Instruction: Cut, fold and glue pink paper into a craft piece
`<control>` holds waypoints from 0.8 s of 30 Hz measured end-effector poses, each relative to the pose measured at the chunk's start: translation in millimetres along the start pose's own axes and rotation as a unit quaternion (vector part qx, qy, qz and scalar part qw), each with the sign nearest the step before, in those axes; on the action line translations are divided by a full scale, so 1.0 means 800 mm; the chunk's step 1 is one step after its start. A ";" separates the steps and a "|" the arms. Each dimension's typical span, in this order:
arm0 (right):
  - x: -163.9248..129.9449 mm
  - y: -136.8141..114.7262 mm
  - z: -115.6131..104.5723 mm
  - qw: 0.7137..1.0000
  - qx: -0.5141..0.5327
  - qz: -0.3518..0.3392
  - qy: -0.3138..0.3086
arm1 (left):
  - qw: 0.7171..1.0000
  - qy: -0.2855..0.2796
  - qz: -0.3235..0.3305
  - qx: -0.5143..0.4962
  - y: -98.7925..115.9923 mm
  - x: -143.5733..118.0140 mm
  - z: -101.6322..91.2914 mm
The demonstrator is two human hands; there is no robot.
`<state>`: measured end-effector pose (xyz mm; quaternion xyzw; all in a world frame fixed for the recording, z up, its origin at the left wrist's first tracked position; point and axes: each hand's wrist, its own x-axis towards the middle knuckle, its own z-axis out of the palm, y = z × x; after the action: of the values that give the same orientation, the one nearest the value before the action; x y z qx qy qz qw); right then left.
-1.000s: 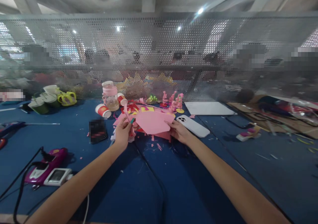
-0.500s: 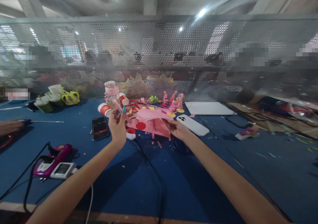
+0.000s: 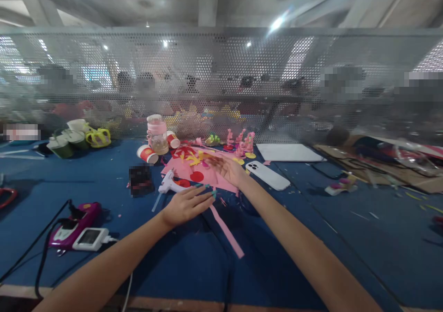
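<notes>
My left hand (image 3: 188, 205) is low over the table, palm down, with its fingers stretched out. From beside its fingertips a long pink strip (image 3: 226, 231) runs toward the front; whether the fingertips touch it I cannot tell. A white glue gun (image 3: 169, 182) lies just behind this hand. My right hand (image 3: 228, 171) reaches over the pink sheets (image 3: 226, 183) with its fingers extended and apart, close to yellow cut-outs (image 3: 194, 158). On the pink paper are a red disc (image 3: 196, 177) and red pieces (image 3: 183, 153).
Behind the paper stand a bottle (image 3: 157, 134), red cups (image 3: 147, 153) and small pink figures (image 3: 247, 143). A white phone (image 3: 268, 175) lies to the right, before a white board (image 3: 289, 152). Leftward is a purple power strip (image 3: 74, 226) with cords. A perforated screen (image 3: 221, 81) closes the back.
My left hand has come down and right, its pinch opened; a long pink strip now shows beside it. My right hand has let go of the pink sheet. Another person's hand at far left is gone.
</notes>
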<state>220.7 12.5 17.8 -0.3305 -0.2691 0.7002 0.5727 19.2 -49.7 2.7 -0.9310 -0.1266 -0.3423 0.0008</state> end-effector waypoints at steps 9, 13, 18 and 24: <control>-0.033 0.009 0.007 0.953 -0.291 0.063 -0.053 | 0.983 0.104 -0.003 0.152 -0.018 -0.010 -0.004; -0.055 0.025 0.016 0.940 -0.265 0.120 -0.179 | 0.963 0.162 0.022 0.215 -0.011 -0.009 0.006; -0.059 0.049 0.026 0.961 -0.205 0.075 -0.168 | 0.967 0.136 0.013 0.215 -0.010 -0.006 0.009; -0.050 0.058 0.025 0.983 -0.160 0.037 -0.081 | 0.967 0.124 -0.007 0.220 -0.014 -0.005 0.010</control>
<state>181.3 -35.8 1.7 -0.3700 -0.4111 0.6930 0.4624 18.8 -39.5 -7.3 -0.8570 -0.2041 -0.4191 0.2195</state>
